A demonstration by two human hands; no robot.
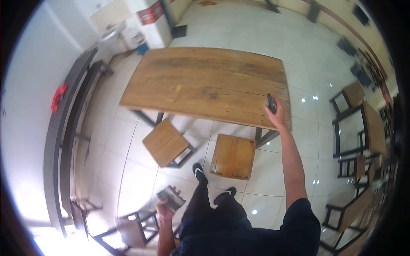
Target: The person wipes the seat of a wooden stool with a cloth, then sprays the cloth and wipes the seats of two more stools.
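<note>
My right hand (277,116) is closed around a small black oblong object (271,103), held over the right end of a wooden table (205,81). Too little detail shows to name its kind. Lower down, at my left side, my left hand (164,210) grips a flat grey rectangular object (171,198) with a dark edge, about phone-sized. Thumb and fingertips press its sides. Two wooden stools stand between me and the table: one turned at an angle (165,143) and one squarer to it (233,156).
A long dark bench (64,128) runs along the left wall, with a red item (59,97) on it. More stools (132,232) are at lower left. Wooden tables and stools (373,126) line the right side. A washbasin (112,33) sits at the back left. The floor is pale tile.
</note>
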